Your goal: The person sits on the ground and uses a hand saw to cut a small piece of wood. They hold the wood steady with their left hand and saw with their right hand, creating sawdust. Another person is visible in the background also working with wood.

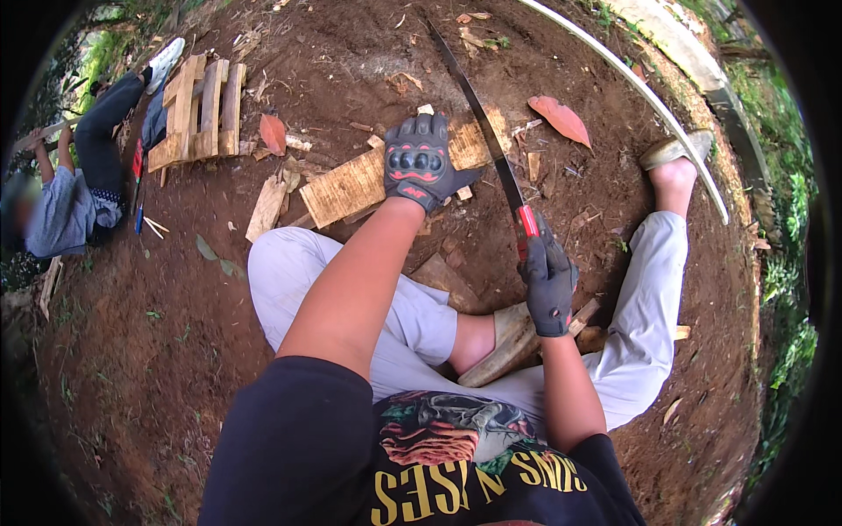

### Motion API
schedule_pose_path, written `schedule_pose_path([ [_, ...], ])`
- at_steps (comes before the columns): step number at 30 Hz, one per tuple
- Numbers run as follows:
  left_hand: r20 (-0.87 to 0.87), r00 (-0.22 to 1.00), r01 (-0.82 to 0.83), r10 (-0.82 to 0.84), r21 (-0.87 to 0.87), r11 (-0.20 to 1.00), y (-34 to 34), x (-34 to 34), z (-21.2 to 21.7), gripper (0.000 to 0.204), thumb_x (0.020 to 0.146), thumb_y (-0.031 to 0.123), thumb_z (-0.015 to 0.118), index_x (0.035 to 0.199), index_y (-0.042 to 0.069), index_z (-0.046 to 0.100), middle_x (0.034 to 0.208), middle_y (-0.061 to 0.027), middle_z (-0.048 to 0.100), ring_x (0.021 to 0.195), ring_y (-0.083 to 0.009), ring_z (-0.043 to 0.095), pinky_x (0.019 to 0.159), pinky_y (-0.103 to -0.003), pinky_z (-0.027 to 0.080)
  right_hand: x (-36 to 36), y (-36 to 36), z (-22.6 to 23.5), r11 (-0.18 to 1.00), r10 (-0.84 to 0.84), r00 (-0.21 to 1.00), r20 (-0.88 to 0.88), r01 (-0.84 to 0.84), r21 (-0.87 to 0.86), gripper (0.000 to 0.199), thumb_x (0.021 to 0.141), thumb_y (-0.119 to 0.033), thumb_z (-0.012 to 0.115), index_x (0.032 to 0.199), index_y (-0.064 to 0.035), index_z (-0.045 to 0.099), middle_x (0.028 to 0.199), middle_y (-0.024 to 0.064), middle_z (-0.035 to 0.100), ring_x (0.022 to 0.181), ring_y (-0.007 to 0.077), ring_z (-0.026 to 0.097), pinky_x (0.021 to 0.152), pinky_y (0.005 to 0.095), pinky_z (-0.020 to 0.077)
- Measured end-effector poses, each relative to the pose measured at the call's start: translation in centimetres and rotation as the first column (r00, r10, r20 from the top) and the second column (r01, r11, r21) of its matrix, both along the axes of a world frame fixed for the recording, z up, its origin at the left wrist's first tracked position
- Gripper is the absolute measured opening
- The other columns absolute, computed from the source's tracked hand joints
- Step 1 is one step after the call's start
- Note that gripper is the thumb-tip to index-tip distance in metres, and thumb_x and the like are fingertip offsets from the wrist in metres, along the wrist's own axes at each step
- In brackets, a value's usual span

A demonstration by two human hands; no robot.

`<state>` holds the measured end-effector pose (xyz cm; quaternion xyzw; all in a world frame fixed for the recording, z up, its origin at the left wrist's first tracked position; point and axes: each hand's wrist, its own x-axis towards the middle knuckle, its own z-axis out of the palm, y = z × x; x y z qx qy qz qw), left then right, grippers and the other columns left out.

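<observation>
I sit on bare red earth with my legs folded. My left hand, in a black glove with red marks, presses flat on a rough wooden plank lying on the ground in front of me. My right hand, in a dark grey glove, grips the red handle of a long hand saw. The saw's dark blade runs up and to the left, passing over the plank's right end beside my left hand.
A small wooden pallet lies at the upper left. Another person sits there on the ground at the left rim. Wood offcuts and dry leaves litter the soil. A pale curved strip runs along the right, with grass beyond.
</observation>
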<state>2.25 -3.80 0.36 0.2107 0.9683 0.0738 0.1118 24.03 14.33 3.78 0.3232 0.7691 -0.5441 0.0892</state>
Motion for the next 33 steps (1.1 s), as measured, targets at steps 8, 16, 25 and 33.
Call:
schedule_pose_path([
  [8, 0.068, 0.998, 0.007, -0.004, -0.043, 0.999, 0.8, -0.2, 0.7, 0.113, 0.073, 0.078, 0.086, 0.153, 0.003, 0.058, 0.15, -0.0187, 0.063, 0.14, -0.035, 0.06, 0.119, -0.054, 0.042, -6.9, -0.1, -0.3, 0.999, -0.007, 0.995, -0.103, 0.003, -0.037, 0.048, 0.115, -0.033, 0.059, 0.151, -0.0028, 0.068, 0.141, 0.0204, 0.076, 0.126, 0.0291, 0.075, 0.108, 0.0396, 0.0555],
  [16, -0.015, 0.995, 0.095, -0.096, -0.056, 0.994, 0.0, -0.4, -0.1, 0.11, 0.075, 0.079, 0.083, 0.152, 0.005, 0.06, 0.145, -0.0157, 0.063, 0.135, -0.0326, 0.061, 0.117, -0.052, 0.043, -0.1, 0.0, -0.2, 0.999, 0.047, 0.999, 0.006, -0.047, 0.001, 0.048, 0.116, -0.032, 0.057, 0.154, -0.0052, 0.066, 0.144, 0.0181, 0.075, 0.118, 0.0268, 0.077, 0.105, 0.0391, 0.0569],
  [25, -0.045, 0.995, 0.089, -0.09, -0.031, 0.996, -0.2, -0.4, -0.2, 0.107, 0.076, 0.077, 0.082, 0.151, 0.004, 0.061, 0.142, -0.0158, 0.064, 0.133, -0.0331, 0.062, 0.115, -0.052, 0.043, -3.3, -2.9, -0.2, 0.996, 0.005, 0.998, -0.063, 0.001, 0.093, 0.046, 0.116, -0.032, 0.057, 0.153, -0.007, 0.067, 0.146, 0.0203, 0.072, 0.132, 0.0364, 0.072, 0.111, 0.045, 0.0546],
  [33, 0.031, 0.997, 0.067, -0.066, -0.034, 0.997, 0.3, -0.9, 0.3, 0.113, 0.074, 0.079, 0.084, 0.154, 0.004, 0.058, 0.148, -0.0182, 0.064, 0.139, -0.0336, 0.061, 0.119, -0.055, 0.042, -2.1, -2.7, -0.9, 0.998, -0.009, 0.997, -0.077, 0.013, 0.058, 0.048, 0.117, -0.034, 0.053, 0.156, -0.0088, 0.064, 0.15, 0.0195, 0.07, 0.137, 0.0373, 0.069, 0.112, 0.0451, 0.0542],
])
